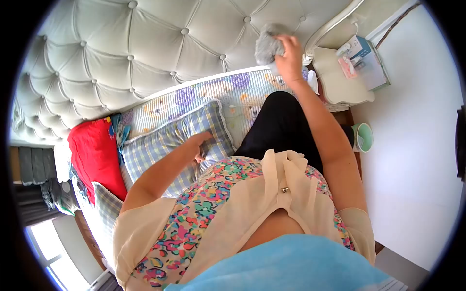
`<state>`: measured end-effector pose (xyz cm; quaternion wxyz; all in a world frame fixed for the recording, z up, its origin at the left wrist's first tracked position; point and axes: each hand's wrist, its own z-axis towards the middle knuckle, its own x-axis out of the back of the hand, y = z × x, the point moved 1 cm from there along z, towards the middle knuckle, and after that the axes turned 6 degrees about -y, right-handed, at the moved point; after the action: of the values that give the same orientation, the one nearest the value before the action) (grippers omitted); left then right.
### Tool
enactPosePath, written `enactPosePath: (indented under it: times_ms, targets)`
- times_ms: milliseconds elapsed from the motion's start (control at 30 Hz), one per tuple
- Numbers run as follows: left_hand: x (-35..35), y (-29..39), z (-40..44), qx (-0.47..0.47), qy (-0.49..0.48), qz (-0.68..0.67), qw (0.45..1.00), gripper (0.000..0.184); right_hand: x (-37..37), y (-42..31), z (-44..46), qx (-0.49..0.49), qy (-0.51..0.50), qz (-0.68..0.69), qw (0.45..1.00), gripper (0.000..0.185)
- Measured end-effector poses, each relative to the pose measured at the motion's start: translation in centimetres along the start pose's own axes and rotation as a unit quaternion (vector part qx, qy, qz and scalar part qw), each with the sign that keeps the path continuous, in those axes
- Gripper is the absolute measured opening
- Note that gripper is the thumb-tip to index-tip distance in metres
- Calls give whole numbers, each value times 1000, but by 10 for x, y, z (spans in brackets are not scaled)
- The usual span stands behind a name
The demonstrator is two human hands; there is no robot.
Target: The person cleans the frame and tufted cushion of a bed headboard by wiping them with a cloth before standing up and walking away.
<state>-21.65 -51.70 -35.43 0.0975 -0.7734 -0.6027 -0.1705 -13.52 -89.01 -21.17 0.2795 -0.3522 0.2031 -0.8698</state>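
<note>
My right hand (290,58) grips a bunched grey cloth (268,45) and holds it against or just in front of the tufted headboard (204,29), near its right end. On the blue and yellow checked pillow (162,140), my left hand (201,144) rests with its fingers partly spread and nothing seen in them. The pillow lies on a quilted floral mattress cover (184,98) along the foot of the headboard.
A red pillow (97,155) lies on the left. To the right stand a cream nightstand (335,85) with a tissue box (358,47) and small items, and a green bin (364,137) below it. My black-clad knee (281,121) is on the bed.
</note>
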Motion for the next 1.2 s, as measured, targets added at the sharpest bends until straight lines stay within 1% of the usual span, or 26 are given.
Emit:
enactPosePath:
  times_ms: [33,67,100,167,200,233,267,300,367,433,467,500,533,633,667,700,767,800,833,900,933,1000,1033,1100,1133,1200]
  targets:
    - [10,-9,2,1,-4,-6,1000,73,11,-2,7,-3,19,17,1000,53]
    - [26,-15,6,-58,-84,-13,995,75,23,-1,17,-2,14,19,1000,52]
    - [33,-15,-4,-120,-162,-19,979,76,35,-1,30,35,34,6,999,51]
    - [65,-17,-37,-191,-143,105,965,57,52,-5,57,92,82,-40,992,50]
    - [93,-13,-22,-247,-102,166,949,44,59,-5,75,108,90,-36,989,50]
    - [123,-6,26,-479,119,328,805,27,65,-10,93,124,97,-32,987,50]
    - [140,-10,65,-636,319,446,543,14,71,-23,107,123,89,-25,988,50]
    - [126,-13,-30,-486,335,266,762,24,77,-38,122,126,108,-45,985,51]
    - [145,-15,8,-592,502,210,594,35,68,-53,135,132,124,-62,982,51]
    - [135,-18,71,-387,491,204,754,44,55,-63,138,134,117,-129,975,55]
    - [127,-24,96,-394,465,254,751,50,28,-30,137,113,114,-210,964,52]
    - [112,-25,81,-412,506,217,726,46,4,-13,118,125,130,-195,964,54]
    - [105,-23,77,-406,520,213,721,44,-16,2,98,134,148,-183,963,56]
    - [100,-15,72,-408,527,212,715,42,-58,31,25,54,41,-177,982,69]
    - [100,-16,72,-409,529,211,713,41,-58,28,11,33,18,-146,989,63]
    - [102,-17,75,-411,527,214,713,41,-56,28,8,30,18,-149,988,63]
    - [103,-19,84,-431,537,199,697,41,-48,29,2,17,-45,-104,993,59]
    - [102,-20,80,-433,540,201,693,40,-38,21,5,12,-53,-88,995,55]
    - [103,-19,79,-438,536,205,692,40,-26,14,12,8,-51,-94,994,55]
    - [102,-18,77,-431,529,208,701,41,3,-7,35,86,2,-81,993,57]
    - [102,-19,77,-434,539,216,689,41,15,-17,54,98,31,-86,991,58]
    - [102,-21,77,-430,533,217,695,41,34,-35,99,129,101,-112,980,62]
    - [102,-18,77,-428,529,215,701,41,30,-40,110,129,104,-112,980,62]
    - [102,-19,77,-423,532,213,702,41,20,-46,127,114,160,-137,971,55]
    - [102,-20,76,-419,531,216,704,41,-5,-13,107,97,136,-201,965,65]
    - [103,-18,78,-429,527,210,703,41,-27,3,60,111,66,-181,975,62]
